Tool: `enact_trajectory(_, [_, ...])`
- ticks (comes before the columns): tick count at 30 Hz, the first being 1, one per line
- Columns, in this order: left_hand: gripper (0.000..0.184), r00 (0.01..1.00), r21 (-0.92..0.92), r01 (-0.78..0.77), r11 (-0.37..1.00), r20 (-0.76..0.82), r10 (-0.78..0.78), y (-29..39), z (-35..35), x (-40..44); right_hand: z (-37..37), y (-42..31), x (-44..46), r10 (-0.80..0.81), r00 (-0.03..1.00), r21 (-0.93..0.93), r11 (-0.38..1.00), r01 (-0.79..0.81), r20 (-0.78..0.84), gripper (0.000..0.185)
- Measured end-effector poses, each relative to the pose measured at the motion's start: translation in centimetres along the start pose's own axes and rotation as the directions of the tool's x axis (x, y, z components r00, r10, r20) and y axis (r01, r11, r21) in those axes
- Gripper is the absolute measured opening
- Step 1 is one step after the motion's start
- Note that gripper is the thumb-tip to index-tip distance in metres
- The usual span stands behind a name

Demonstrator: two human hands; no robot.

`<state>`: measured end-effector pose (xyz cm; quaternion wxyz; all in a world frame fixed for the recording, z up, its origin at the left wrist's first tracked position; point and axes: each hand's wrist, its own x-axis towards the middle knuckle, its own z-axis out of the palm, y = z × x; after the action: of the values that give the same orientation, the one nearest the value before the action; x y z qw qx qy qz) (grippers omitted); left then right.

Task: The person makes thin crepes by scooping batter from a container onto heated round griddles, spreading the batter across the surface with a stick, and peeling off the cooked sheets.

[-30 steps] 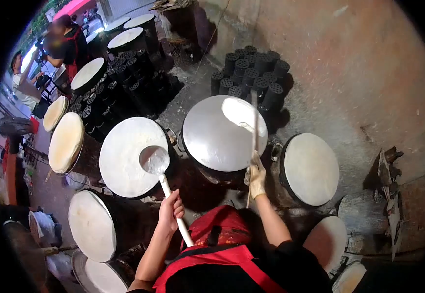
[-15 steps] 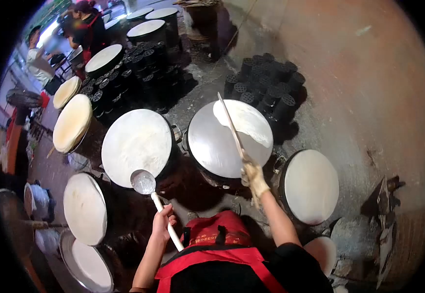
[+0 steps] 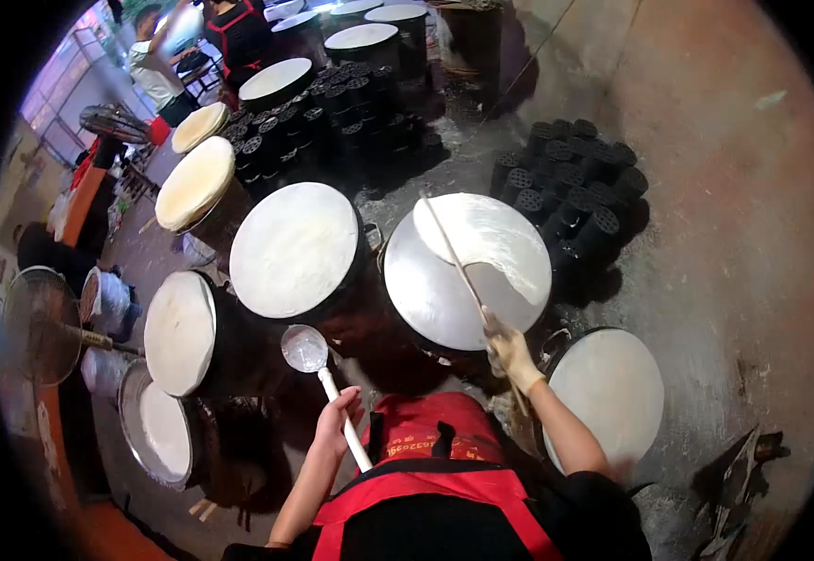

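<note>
My left hand (image 3: 336,421) is wrapped around the pale handle of a ladle (image 3: 305,350). Its metal bowl, wet with a whitish film, hangs just in front of the left round griddle (image 3: 295,251), which a white sheet covers. My right hand (image 3: 508,352), in a light work glove, grips a long thin wooden stick (image 3: 458,262). The stick reaches over the middle griddle (image 3: 414,292), its far end at the left edge of the white batter (image 3: 491,234). Batter lies in a curved layer across the back and right; the front left is bare metal.
A covered griddle (image 3: 612,397) stands at right, another (image 3: 180,334) at left. Below that sits a pan of white batter (image 3: 165,435). Black perforated coal cylinders (image 3: 575,187) are stacked behind. A mesh strainer (image 3: 44,325) is at far left. Two people (image 3: 237,42) are at the back.
The stick's far end has swept leftward over the middle griddle, and the batter layer is broader. The ladle has moved off the left griddle's front edge. My view has shifted left.
</note>
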<state>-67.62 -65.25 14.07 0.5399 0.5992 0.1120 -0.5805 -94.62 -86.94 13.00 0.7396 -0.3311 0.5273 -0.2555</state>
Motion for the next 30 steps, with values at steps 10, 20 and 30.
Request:
enact_trajectory(10, [0.019, 0.996, -0.057, -0.028, 0.998, -0.084, 0.023, -1.6, 1.5, -2.7, -4.8, -1.2, 5.8, -0.032, 0.999, -0.035, 0.999, 0.032, -0.017, 0.025])
enact_trajectory(20, [0.027, 0.987, -0.045, -0.014, 0.999, -0.161, 0.007, -2.3, 1.3, -5.3, -9.2, -6.0, 6.0, -0.055, 0.997, -0.283, 0.956, 0.07, 0.061, 0.035])
enact_trajectory(30, [0.026, 0.999, 0.043, 0.036, 0.998, 0.012, -0.037, -1.2, 0.4, -2.7, -9.5, -1.8, -3.7, 0.106, 0.947, -0.206, 0.978, -0.043, 0.304, 0.03])
